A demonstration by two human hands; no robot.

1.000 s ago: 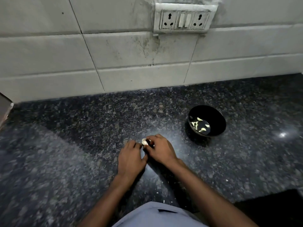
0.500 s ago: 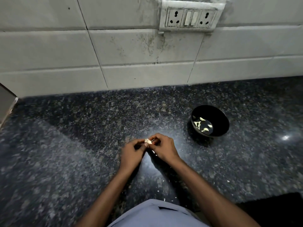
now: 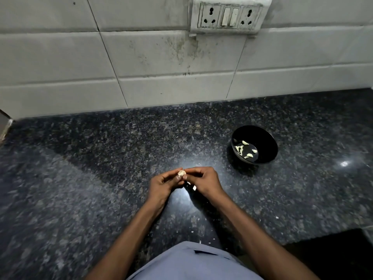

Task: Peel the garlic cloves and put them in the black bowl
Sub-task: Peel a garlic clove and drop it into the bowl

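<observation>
speckled granite counter (image 3: 80, 168), tiled wall (image 3: 141, 57), socket panel (image 3: 229, 17)

Both hands, left hand (image 3: 161, 183) and right hand (image 3: 205, 181), pinch a garlic clove (image 3: 181, 173) near the black bowl (image 3: 262, 138).

A home kitchen: a dark speckled granite bench (image 3: 101, 178) runs against a far wall of pale, smudged tiles (image 3: 60, 57), with a twin socket-and-switch plate (image 3: 230, 17) mounted above. A black bowl (image 3: 266, 142) of peeled garlic cloves (image 3: 245, 149) sits at the right.
</observation>
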